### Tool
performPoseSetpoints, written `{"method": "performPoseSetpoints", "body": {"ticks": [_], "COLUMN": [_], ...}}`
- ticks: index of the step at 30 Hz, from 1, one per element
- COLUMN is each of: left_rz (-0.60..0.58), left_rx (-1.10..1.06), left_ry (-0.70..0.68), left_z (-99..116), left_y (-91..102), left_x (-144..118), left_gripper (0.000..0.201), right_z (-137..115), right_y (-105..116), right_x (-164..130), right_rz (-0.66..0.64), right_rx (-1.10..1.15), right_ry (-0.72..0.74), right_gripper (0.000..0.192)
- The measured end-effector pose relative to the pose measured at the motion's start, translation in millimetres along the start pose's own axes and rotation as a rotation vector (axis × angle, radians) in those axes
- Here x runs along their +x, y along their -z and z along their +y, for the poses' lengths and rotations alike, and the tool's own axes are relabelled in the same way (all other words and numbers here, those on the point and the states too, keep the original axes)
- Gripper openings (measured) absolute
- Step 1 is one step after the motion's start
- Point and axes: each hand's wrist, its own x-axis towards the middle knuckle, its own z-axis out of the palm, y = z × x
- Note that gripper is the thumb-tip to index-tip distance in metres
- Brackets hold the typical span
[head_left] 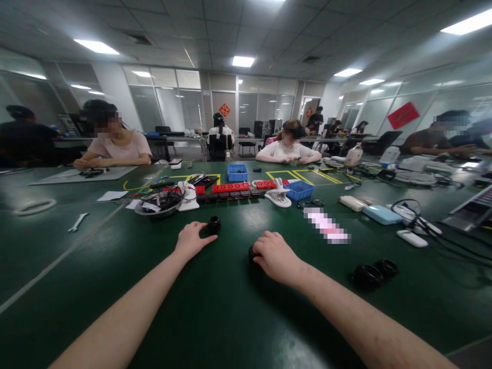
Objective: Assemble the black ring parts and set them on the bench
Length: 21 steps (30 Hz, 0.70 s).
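Observation:
My left hand lies on the green table with its fingers touching a small black round part at its far right side. My right hand is curled over another small black part, which shows only at the hand's left edge. Both forearms reach in from the bottom of the view.
Two black rings lie to the right. Beyond the hands are a bowl of cables, a row of red and black blocks, two blue bins, white devices and cables. A wrench lies left. Other people sit around the table.

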Motion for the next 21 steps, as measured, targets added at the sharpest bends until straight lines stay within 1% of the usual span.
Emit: {"method": "performPoseSetpoints", "body": {"ticks": [2, 5, 11, 16, 21], "left_rz": [0.021, 0.039, 0.056, 0.069, 0.072], "left_rx": [0.01, 0.014, 0.015, 0.02, 0.04], "left_ry": [-0.005, -0.006, -0.007, -0.039, -0.052], "left_z": [-1.4, -2.8, -2.3, -3.3, -3.1], "left_y": [-0.8, -1.6, -2.6, -3.2, -3.5], "left_x": [-2.7, -5.1, -4.2, -4.9, -5.6], "left_gripper": [0.03, 0.033, 0.033, 0.031, 0.031], "right_z": [-4.4, -3.1, 6.6, 14.8, 25.8], "right_y": [-1.6, -2.8, -9.1, -18.5, -29.2], "right_x": [6.8, 12.6, 24.0, 41.1, 66.6], "right_rz": [0.027, 0.05, 0.009, -0.003, 0.023], "right_rx": [-0.002, 0.015, 0.097, 0.134, 0.145], "right_ry": [0.002, -0.012, -0.027, -0.088, -0.132], "right_gripper": [0.008, 0.01, 0.007, 0.02, 0.025]}}
